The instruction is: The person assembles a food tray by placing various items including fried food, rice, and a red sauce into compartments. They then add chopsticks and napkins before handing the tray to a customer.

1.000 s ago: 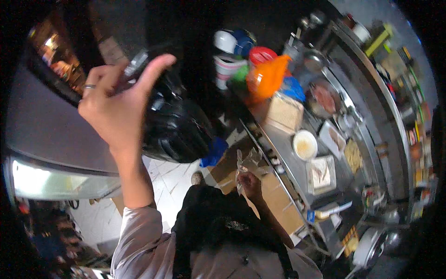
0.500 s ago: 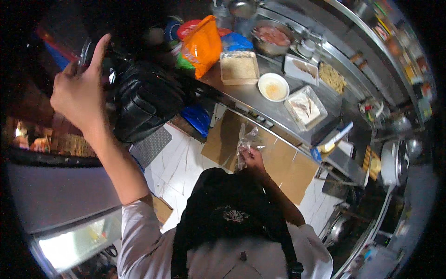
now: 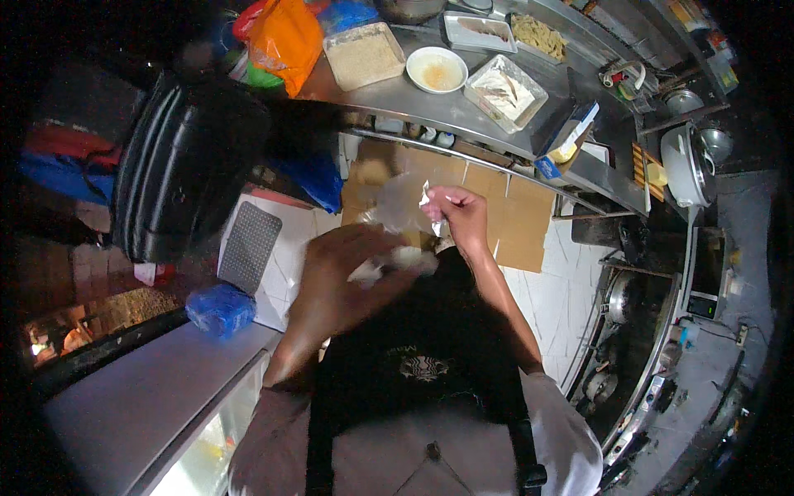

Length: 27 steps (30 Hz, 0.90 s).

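Observation:
Near the middle, in front of my chest, my right hand (image 3: pixel 460 217) is closed in a pinch on a sheet of thin clear plastic (image 3: pixel 403 198). A crumpled white edge of it pokes out at the fingertips. The plastic spreads to the left, smeared by motion, so I cannot make out whether it is a bag or a glove. My left hand (image 3: pixel 343 269) is just left of it and nearer to me, blurred, with its fingers curved to the right. A whitish blur (image 3: pixel 397 263) shows by its thumb; whether the hand grips it is unclear.
Along the far steel counter (image 3: pixel 380 106) stand a tray of crumbs (image 3: pixel 364 56), a white bowl (image 3: pixel 437 69), a tray of white flour (image 3: pixel 506 93) and an orange bag (image 3: pixel 285 41). Cardboard (image 3: pixel 521 227) covers the floor. A black bag (image 3: pixel 186 165) is at left, a blue package (image 3: pixel 221 310) below it.
My left hand has come from the far left, beside the black bag, down to the middle near my right hand. The right hand has risen slightly with the plastic. The view has shifted.

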{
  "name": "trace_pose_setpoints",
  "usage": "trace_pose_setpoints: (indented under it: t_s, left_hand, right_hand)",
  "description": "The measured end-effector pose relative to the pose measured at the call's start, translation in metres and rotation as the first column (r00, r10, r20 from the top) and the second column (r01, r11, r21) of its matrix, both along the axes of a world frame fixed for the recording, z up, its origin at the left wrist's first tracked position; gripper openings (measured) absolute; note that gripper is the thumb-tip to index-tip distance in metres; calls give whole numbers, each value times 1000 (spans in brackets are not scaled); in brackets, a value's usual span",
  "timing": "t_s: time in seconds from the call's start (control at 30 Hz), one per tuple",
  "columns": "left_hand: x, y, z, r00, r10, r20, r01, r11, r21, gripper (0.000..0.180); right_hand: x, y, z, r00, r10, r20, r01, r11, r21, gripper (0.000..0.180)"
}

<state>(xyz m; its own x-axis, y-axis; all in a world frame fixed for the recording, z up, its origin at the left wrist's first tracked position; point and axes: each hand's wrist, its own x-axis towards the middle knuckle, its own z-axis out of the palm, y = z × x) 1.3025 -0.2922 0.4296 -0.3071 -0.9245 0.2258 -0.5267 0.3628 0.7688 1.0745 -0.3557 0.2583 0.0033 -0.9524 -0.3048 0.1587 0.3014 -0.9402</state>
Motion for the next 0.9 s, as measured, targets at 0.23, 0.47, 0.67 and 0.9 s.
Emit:
trace_pose_setpoints:
  t_s: [0.23, 0.47, 0.67, 0.9]
  left_hand:
    - [-97, -32, -145, 933, 199, -299, -124, 960, 252, 47]
    - [-140, -8, -151, 936, 294, -195, -221, 919, 326, 42]
    - [-187, 53, -232, 764, 638, -99, -594, 755, 279, 38]
    - [-166, 160, -213, 342, 926, -159, -758, 372, 536, 53]
  right_hand:
    - [-17, -5, -7, 999, 1, -36, -8, 984, -181, 19]
    - [-94, 9, -50, 917, 185, -353, -323, 864, -386, 24]
    - [-115, 37, -90, 901, 429, -66, -433, 887, -159, 19]
    - [-40, 76, -114, 589, 797, -133, -801, 553, -231, 15]
